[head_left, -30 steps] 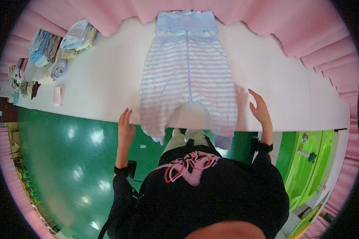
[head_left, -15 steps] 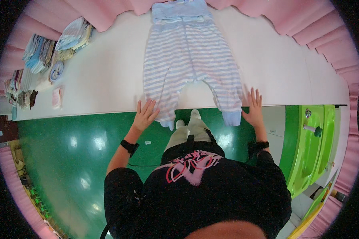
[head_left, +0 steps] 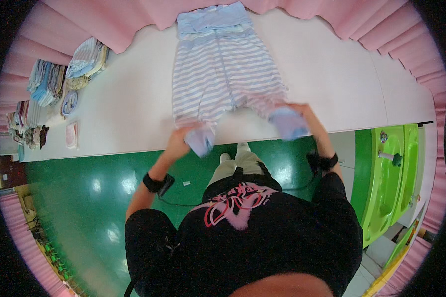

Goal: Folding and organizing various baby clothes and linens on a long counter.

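Observation:
Light blue and white striped baby pants (head_left: 220, 67) lie on the white table with the wide plain waistband at the far side and the legs toward me. My left hand (head_left: 176, 143) grips the left leg near its plain blue cuff. On the other leg, my right hand (head_left: 306, 115) holds the fabric beside its cuff. Both leg ends are lifted and smeared by motion. Some of my fingers are hidden in the cloth.
Stacks of folded cloths (head_left: 47, 81) stand on the table (head_left: 134, 99) at the left, near a small pink packet (head_left: 72, 135). Pink curtain (head_left: 148, 17) hangs along the far edge. To the right is a green sink (head_left: 381, 183) with a tap.
My hands were spread flat on the table beside the legs. They have moved inward and taken hold of both leg ends, lifting them away from me over the table's edge.

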{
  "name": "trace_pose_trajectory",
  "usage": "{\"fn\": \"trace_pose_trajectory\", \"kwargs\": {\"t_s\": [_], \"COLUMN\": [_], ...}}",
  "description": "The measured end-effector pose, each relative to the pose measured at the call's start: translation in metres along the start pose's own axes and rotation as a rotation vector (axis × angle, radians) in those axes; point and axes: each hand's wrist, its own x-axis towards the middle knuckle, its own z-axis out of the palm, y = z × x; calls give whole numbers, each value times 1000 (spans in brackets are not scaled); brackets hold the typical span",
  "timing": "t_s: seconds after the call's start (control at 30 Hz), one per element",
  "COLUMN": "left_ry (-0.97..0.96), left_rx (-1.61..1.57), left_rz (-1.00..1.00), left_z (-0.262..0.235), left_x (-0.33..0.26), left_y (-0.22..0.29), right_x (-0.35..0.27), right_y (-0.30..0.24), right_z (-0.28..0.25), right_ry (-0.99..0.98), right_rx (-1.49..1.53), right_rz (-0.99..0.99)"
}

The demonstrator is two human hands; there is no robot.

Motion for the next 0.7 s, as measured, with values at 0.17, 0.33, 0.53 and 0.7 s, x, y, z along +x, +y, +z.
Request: {"fn": "trace_pose_trajectory", "kwargs": {"t_s": [0.17,0.33,0.53,0.7], "left_ry": [332,498,293,312], "left_rx": [-635,-386,-231,-481], "left_rz": [-347,-674,-415,-423], "left_z": [-59,-34,-21,-25], "left_x": [117,176,159,146], "left_y": [1,-85,-64,-58], "right_x": [94,194,181,161], "right_y": [0,58,114,76], "right_z": [-55,-31,-11,-17], "right_ry": [337,138,125,331], "right_rx": [460,39,45,51], "right_rz": [66,313,144,241]}}
